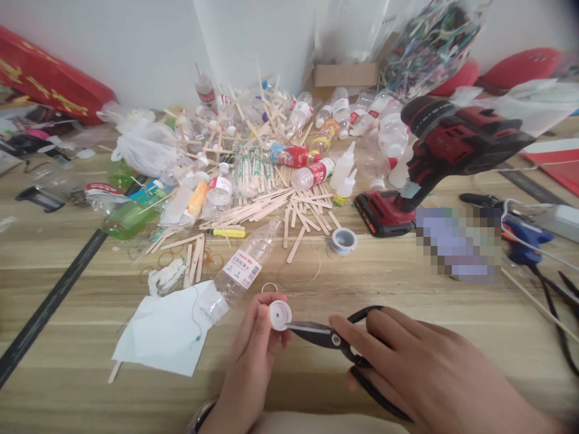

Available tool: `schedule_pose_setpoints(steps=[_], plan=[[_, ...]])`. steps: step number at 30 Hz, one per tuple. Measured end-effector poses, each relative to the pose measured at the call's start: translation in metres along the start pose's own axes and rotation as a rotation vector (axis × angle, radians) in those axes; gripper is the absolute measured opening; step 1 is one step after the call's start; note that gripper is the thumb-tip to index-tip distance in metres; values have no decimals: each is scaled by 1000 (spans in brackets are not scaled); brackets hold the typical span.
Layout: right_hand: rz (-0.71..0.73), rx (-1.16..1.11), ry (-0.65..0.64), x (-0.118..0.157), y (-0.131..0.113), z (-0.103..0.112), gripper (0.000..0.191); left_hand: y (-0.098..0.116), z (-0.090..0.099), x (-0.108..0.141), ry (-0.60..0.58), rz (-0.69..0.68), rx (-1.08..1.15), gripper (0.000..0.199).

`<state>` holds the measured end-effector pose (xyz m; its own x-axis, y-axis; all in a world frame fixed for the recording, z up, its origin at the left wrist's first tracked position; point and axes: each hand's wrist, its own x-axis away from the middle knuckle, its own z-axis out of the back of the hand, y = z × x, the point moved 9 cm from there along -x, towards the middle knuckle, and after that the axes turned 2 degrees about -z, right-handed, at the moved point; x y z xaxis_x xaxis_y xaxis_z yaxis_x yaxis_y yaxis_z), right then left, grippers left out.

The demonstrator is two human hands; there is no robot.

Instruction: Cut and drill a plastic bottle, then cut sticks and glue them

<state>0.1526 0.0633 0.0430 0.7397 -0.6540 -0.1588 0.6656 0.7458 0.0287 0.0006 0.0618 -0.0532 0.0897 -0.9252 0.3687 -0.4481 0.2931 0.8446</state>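
Between thumb and fingers, my left hand (253, 355) grips a white bottle cap (280, 314), its hollow inside facing me with a small dark hole in the middle. My right hand (416, 355) is wrapped round the black handles of a pair of scissors (319, 333). The blades look closed, and their tip is at the cap's lower right rim; whether it touches is hard to tell. Just beyond my left hand lies a clear plastic bottle (244, 265) with a white label, without a cap. A thin ring (269, 288) is near my left fingertips.
A red and black cordless drill (452, 150) stands at the right. Wooden sticks (257, 208) and several plastic bottles crowd the back. A small grey-white tub (342, 240), a yellow-handled screwdriver (228, 232), white paper (163, 337) and a blue glue gun (525, 241) lie around.
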Motion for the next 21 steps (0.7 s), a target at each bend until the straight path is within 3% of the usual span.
schedule_pose_setpoints(steps=[7,14,21], plan=[[-114,-118,-28,-6,7,2,37,1,0,1,-15,-41,-108,43],[-114,-166,-93,-3,2,-9,39,3,4,2,1,-94,-245,47],[-130,-171,-134,-4,0,-10,34,1,-3,2,-73,-66,-209,44]])
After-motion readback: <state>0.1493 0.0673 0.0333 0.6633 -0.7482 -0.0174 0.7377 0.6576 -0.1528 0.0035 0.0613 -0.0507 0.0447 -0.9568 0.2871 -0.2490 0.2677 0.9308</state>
